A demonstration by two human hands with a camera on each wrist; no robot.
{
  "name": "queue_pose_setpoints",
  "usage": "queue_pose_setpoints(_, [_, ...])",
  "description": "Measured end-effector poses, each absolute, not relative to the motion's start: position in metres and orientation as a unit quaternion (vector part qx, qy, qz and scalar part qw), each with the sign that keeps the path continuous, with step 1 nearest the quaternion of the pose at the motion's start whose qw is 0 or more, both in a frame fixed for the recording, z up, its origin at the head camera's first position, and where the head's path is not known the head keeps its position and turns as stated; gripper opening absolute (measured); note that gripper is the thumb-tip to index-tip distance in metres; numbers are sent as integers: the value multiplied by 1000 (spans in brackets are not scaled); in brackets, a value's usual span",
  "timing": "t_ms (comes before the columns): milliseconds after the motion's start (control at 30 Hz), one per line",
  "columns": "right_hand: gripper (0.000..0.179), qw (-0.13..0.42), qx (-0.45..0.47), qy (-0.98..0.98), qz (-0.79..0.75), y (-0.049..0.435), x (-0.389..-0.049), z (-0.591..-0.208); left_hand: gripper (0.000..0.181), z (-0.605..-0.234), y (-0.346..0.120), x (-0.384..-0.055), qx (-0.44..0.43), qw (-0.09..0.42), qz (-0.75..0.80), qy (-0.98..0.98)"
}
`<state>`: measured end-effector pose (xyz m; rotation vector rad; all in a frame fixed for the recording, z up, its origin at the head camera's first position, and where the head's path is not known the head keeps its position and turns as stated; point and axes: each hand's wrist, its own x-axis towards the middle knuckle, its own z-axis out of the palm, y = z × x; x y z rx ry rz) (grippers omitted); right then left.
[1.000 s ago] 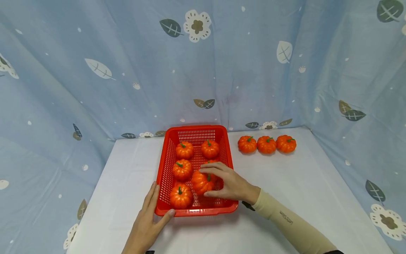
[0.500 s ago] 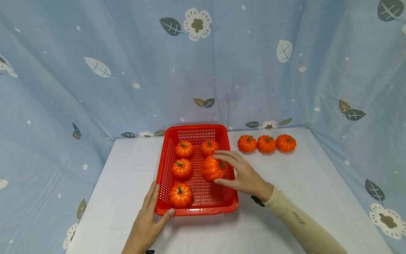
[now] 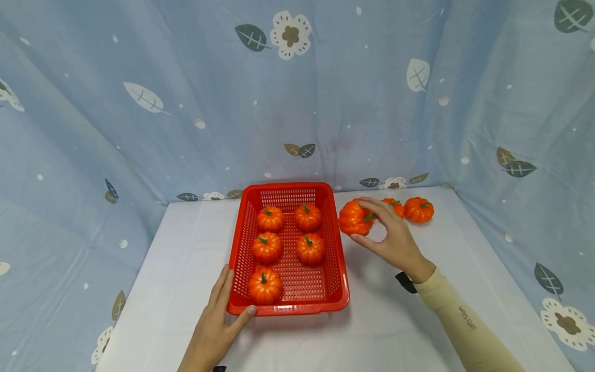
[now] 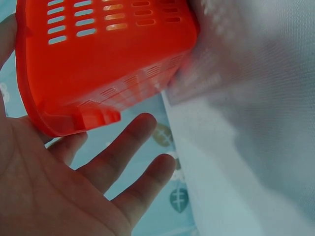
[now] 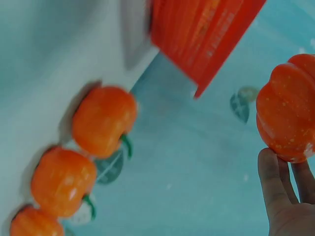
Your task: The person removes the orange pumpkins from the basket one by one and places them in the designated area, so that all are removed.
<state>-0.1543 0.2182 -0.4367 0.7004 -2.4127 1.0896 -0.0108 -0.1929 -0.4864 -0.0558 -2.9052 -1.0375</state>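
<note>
My right hand [image 3: 395, 243] pinches an orange toy pumpkin [image 3: 354, 219] between thumb and fingers, just right of the red basket [image 3: 341, 268]. In the right wrist view, that pumpkin [image 5: 290, 108] is held up off the table. My left hand [image 3: 215, 323] rests against the basket's near left corner, its thumb at the front rim and its fingers along the left side. From the left wrist view, these fingers [image 4: 118, 152] look extended beside the basket wall [image 4: 69, 59]. Several pumpkins with green stems stand inside, including a near-left one [image 3: 265, 286] and a right-hand one [image 3: 311, 249].
Three more pumpkins stand in a row at the back right, seen in the right wrist view, the nearest to the basket being one pumpkin [image 5: 104, 120]. In the head view the held pumpkin hides it. A white cloth covers the table [image 3: 158, 279]; a blue patterned curtain [image 3: 200, 129] hangs behind.
My right hand has lifted the pumpkin out of the basket's right side and carried it right and back, over the rim. My left hand and the basket have stayed put.
</note>
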Motion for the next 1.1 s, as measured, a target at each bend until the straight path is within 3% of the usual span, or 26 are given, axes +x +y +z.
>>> queue_pose_setpoints(667, [82,276,110,-880,371,311,-174,-439,96,-486,-193,-11,-18,31,-331,-943])
queue_pose_setpoints(1100, [75,261,-18,-877,403,370,-183,-474,96,-488,-193,-10,-19,29,-334,-942])
